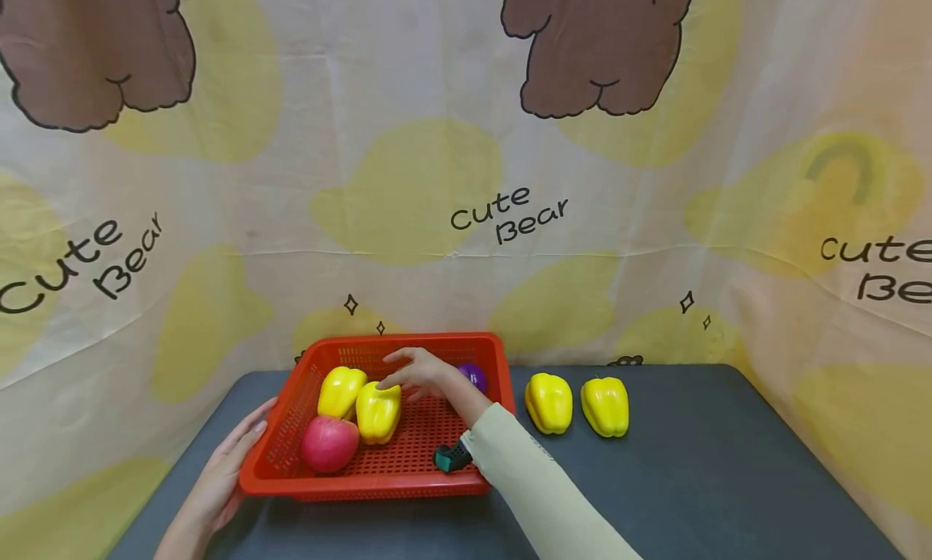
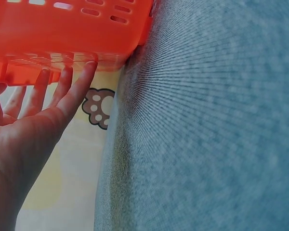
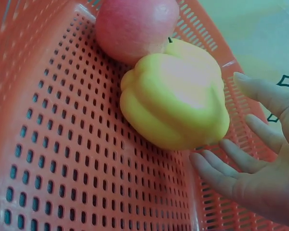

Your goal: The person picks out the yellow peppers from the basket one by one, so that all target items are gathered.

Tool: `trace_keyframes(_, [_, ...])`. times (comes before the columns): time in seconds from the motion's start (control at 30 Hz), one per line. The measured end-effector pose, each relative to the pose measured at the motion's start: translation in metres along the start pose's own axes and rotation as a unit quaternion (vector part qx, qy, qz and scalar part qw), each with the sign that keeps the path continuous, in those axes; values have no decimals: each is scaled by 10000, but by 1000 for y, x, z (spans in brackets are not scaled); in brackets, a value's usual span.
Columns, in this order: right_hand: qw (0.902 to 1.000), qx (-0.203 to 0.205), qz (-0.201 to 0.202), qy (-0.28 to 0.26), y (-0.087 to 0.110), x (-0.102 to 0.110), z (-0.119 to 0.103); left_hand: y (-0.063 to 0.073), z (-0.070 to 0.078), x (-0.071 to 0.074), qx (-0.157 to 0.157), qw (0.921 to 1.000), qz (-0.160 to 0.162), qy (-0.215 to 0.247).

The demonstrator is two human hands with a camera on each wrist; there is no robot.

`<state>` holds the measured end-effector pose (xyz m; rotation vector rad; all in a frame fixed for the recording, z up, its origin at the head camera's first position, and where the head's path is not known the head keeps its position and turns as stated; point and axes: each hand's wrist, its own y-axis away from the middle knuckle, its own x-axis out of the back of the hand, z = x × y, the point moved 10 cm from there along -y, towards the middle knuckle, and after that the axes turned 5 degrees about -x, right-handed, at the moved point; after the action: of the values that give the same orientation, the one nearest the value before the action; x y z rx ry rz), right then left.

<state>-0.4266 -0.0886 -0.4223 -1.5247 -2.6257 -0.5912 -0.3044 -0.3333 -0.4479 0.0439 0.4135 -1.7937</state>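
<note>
A red plastic basket (image 1: 415,485) with slotted walls stands on the table. Inside, at its left, are two yellow bell peppers (image 1: 379,414) side by side and a red apple (image 1: 330,444) in front of them. My right hand (image 1: 418,374) reaches over the basket with fingers spread, fingertips close beside the nearer pepper (image 3: 176,96) and nothing in its grasp. At the basket's left side, my left hand (image 1: 222,471) has its fingers extended along the outer wall; the left wrist view shows those fingertips (image 2: 89,67) right at the basket's side.
A purple round object (image 1: 473,376) lies at the basket's back right, partly behind the right forearm. Two more yellow bell peppers (image 1: 549,403) stand on the grey table (image 1: 699,471) right of the basket. A printed cloth (image 1: 408,196) hangs behind the table.
</note>
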Motion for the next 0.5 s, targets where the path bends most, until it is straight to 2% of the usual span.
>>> trace_keyframes(0.23, [9998,-145,-95,23,-1,-6,4,0,0,0,-35,10000,-44,45])
trace_keyframes(0.5, [9989,-268,-202,342,1,-10,9,1,0,-1,-33,9999,-83,75])
